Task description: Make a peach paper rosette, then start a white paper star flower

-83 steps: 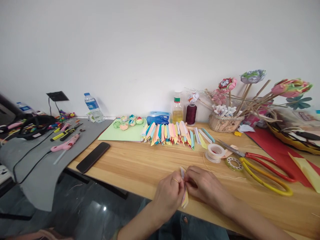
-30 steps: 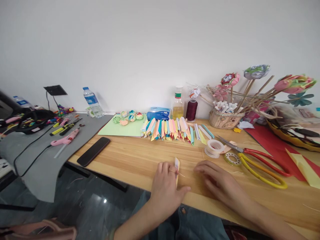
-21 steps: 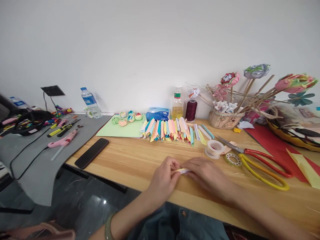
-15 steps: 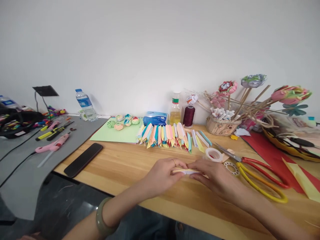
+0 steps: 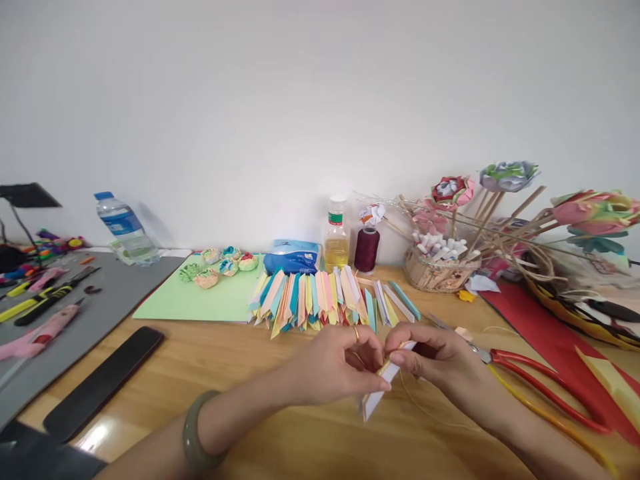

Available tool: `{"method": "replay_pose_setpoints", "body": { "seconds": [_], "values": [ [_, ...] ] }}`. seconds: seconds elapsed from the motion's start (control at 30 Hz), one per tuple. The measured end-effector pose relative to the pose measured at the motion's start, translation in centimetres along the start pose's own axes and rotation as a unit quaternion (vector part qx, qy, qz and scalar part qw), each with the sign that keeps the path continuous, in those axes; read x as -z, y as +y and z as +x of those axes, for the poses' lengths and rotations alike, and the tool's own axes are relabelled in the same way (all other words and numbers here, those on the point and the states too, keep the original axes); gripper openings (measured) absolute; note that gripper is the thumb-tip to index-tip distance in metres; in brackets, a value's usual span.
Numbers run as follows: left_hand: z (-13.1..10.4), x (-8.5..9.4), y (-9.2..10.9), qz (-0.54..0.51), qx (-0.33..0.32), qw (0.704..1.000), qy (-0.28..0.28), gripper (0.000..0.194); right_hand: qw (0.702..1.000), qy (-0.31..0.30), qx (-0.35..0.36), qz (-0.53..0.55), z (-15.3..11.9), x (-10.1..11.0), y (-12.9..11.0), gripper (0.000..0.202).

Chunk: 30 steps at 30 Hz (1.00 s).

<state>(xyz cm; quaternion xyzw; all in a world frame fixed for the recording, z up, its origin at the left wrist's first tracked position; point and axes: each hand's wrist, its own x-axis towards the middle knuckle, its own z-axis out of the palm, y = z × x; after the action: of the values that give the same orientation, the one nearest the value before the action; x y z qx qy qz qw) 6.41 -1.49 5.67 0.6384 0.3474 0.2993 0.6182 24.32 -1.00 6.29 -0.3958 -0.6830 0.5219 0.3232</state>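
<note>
Between my two hands is a small folded paper strip point(image 5: 374, 402), white with a yellowish edge, held at a slant above the wooden table point(image 5: 280, 440). My left hand point(image 5: 335, 363) pinches its middle between thumb and fingers. My right hand point(image 5: 440, 353) grips its upper end with thumb and forefinger. A thin pale thread point(image 5: 425, 417) curves below my right hand. Just beyond my hands lies a heap of folded paper strips point(image 5: 313, 299) in many colours. Scissors point(image 5: 547, 387) with red and yellow handles lie right of my right hand, partly behind my forearm.
Left are a black phone point(image 5: 105, 380), a pink glue gun point(image 5: 43, 333) and a water bottle point(image 5: 125, 227). Paper flowers point(image 5: 206, 277) rest on green paper point(image 5: 165, 300). Behind stand a yellow-liquid bottle point(image 5: 337, 243), a dark thread spool point(image 5: 367, 250) and a basket point(image 5: 440, 273) with flowers.
The folded paper has turned from level to slanted, and its lower end now points toward me. My view has shifted right and closer; the white tape roll is hidden behind my right hand.
</note>
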Motion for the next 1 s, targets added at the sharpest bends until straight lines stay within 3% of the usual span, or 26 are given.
{"method": "replay_pose_setpoints", "body": {
  "seconds": [0.2, 0.43, 0.8, 0.9, 1.0],
  "values": [
    [1.2, 0.9, -1.5, 0.053, -0.036, 0.998, -0.017, 0.008, 0.996, 0.049, -0.064, 0.046, 0.3, -0.1, 1.3, 0.026],
    [1.4, 1.0, -2.3, 0.146, -0.141, 0.979, 0.013, 0.020, 0.989, 0.067, -0.101, 0.080, 0.7, -0.3, 1.0, 0.035],
    [1.2, 0.4, -2.6, 0.220, -0.222, 0.950, 0.026, 0.026, 0.984, 0.069, -0.129, 0.103, 0.3, -0.6, 1.1, 0.034],
    [1.1, 0.3, -3.0, 0.239, -0.225, 0.944, 0.025, 0.022, 0.985, 0.070, -0.130, 0.084, 0.4, -0.5, 1.2, 0.034],
    [1.1, 0.1, -3.0, 0.188, -0.159, 0.969, 0.031, 0.018, 0.987, 0.082, -0.129, 0.039, 0.5, -0.4, 1.4, 0.034]
  ]
}}
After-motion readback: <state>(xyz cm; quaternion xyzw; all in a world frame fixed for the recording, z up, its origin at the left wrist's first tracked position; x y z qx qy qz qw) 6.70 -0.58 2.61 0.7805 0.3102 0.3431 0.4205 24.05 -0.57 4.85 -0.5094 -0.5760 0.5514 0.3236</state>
